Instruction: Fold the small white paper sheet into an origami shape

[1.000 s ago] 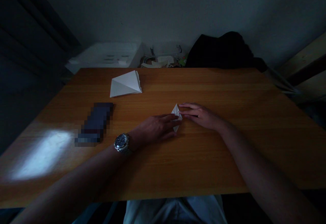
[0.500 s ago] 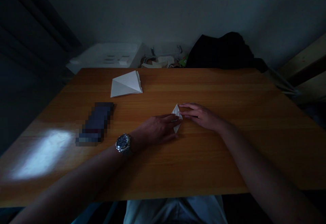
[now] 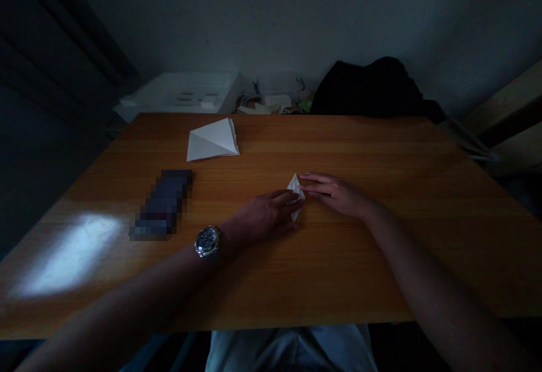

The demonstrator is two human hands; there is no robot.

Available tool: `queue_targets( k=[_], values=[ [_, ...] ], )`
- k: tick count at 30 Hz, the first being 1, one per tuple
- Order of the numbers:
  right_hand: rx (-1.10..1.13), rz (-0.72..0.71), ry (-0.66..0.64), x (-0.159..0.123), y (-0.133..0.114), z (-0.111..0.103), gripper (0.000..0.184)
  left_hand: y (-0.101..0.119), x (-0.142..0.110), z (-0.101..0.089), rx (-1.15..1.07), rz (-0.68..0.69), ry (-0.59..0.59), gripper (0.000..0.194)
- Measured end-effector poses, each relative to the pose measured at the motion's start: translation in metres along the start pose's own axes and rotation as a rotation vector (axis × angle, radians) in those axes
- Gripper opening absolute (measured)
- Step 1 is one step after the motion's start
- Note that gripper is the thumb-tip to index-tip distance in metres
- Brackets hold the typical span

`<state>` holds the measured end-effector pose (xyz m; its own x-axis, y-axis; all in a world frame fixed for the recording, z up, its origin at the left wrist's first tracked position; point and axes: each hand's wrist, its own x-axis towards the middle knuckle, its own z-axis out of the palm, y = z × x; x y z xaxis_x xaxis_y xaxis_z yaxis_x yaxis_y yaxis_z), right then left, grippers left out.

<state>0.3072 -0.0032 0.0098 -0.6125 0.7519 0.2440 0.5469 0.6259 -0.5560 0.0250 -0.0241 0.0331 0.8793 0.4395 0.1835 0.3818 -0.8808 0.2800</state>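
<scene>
A small white folded paper (image 3: 294,184), shaped like a narrow diamond, lies flat on the wooden table (image 3: 339,281). My left hand (image 3: 269,214) rests over its middle with the fingers stretched out, covering part of it. From the other side my right hand (image 3: 334,191) touches the paper's right edge with its fingertips, the fingers extended and slightly apart. The paper's upper and lower points show beyond my left fingers. On my left wrist is a metal watch (image 3: 207,241).
A larger folded white paper (image 3: 214,139) lies toward the back left of the table. Nearer me on the left is a dark pixelated object (image 3: 163,202). Behind the table's far edge are a white plastic tray (image 3: 178,92), some clutter and a black cloth-like heap (image 3: 368,90).
Both hands keep nearly the same place on the small paper. The whole view has shifted very slightly; nothing was taken hold of or let go.
</scene>
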Motion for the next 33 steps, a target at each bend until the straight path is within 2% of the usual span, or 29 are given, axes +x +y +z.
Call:
queue_targets(
  k=[4,10,21,33],
  values=[
    [-0.03,0.0,-0.003,0.0,0.001,0.001,0.042,0.001,-0.001,0.001,0.0,0.0,0.0,0.054],
    [-0.014,0.039,0.002,0.002,-0.006,0.002,0.039,-0.004,-0.002,-0.001,-0.026,0.058,-0.015,0.05],
    [-0.041,0.016,-0.084,0.0,-0.009,-0.007,0.038,-0.004,-0.004,0.004,0.034,0.026,-0.015,0.051],
    [-0.041,-0.003,-0.11,-0.002,-0.007,-0.007,0.037,-0.004,-0.005,0.006,0.023,0.008,0.003,0.052]
  ],
)
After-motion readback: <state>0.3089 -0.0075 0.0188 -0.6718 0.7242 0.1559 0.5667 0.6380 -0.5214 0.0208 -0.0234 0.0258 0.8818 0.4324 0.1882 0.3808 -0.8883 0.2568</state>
